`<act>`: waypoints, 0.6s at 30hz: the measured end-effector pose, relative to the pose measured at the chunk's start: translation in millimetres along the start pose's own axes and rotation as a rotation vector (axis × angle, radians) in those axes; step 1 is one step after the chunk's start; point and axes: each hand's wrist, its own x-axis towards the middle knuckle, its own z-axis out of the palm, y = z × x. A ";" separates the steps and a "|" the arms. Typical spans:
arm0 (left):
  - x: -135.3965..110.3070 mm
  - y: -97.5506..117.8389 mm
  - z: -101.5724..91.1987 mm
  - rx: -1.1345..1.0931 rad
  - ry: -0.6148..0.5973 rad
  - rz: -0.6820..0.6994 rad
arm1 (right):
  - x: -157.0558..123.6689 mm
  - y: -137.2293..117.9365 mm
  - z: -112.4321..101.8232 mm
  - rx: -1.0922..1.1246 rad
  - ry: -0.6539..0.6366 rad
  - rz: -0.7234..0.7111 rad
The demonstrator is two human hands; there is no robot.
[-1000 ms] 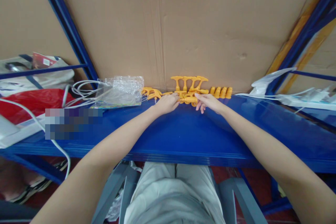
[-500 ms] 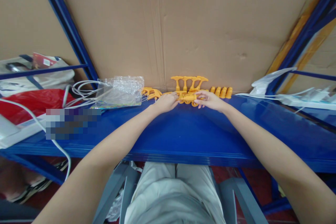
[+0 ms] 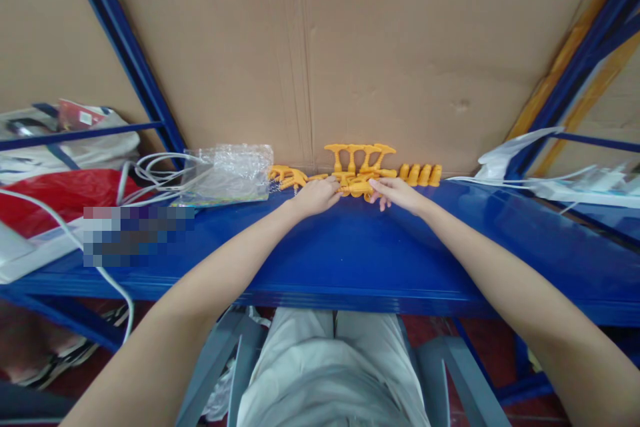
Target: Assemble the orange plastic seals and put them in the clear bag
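Observation:
Against the cardboard, at the back of the blue table, lies a cluster of yellow plastic pieces (image 3: 356,185). My left hand (image 3: 316,196) is closed at the cluster's left end, fingertips on a piece there. From the right, my right hand (image 3: 395,193) pinches a yellow plastic piece (image 3: 364,187) between thumb and forefinger, its other fingers curled below. Behind the hands stand several yellow hammer-shaped pieces (image 3: 360,153). Several short, rounded yellow pieces (image 3: 421,175) are lined up to the right. More yellow pieces (image 3: 287,175) with small chains lie left of my left hand.
A clear plastic bag (image 3: 230,173) and coiled white cables (image 3: 155,177) lie on the left, near a red bag (image 3: 60,193). A power strip (image 3: 590,193) sits at the right. A tall cardboard sheet (image 3: 400,47) closes off the back between blue posts.
My right hand's fingertips have shifted slightly left along the piece, and its lower fingers have dropped away from it. The piece appears turned a little. My left hand stays nearly still.

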 end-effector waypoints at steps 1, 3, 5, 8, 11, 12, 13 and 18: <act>0.2 -0.1 0.2 0.002 -0.001 -0.001 | 0.2 0.7 -1.2 0.002 0.002 -0.024; 0.3 -0.2 0.4 0.002 0.002 0.002 | 0.5 2.2 -3.7 0.022 0.002 -0.079; 0.1 -0.1 0.5 0.002 0.009 0.008 | 0.8 3.5 -4.9 0.043 -0.011 -0.121; -0.3 0.1 0.5 0.001 0.011 0.012 | 1.1 4.2 -4.4 0.052 -0.028 -0.147; -0.3 -0.8 0.9 -0.016 0.020 0.014 | 1.2 3.3 -2.8 0.044 -0.008 -0.135; -0.2 -1.3 1.3 -0.023 0.025 0.016 | 1.1 2.9 -2.4 0.040 0.002 -0.126; -0.1 -1.8 1.7 -0.028 0.030 0.018 | 1.0 2.5 -2.0 0.037 0.009 -0.119; 0.5 -4.3 4.5 -0.029 0.056 0.033 | 0.6 2.4 0.3 0.049 0.020 -0.098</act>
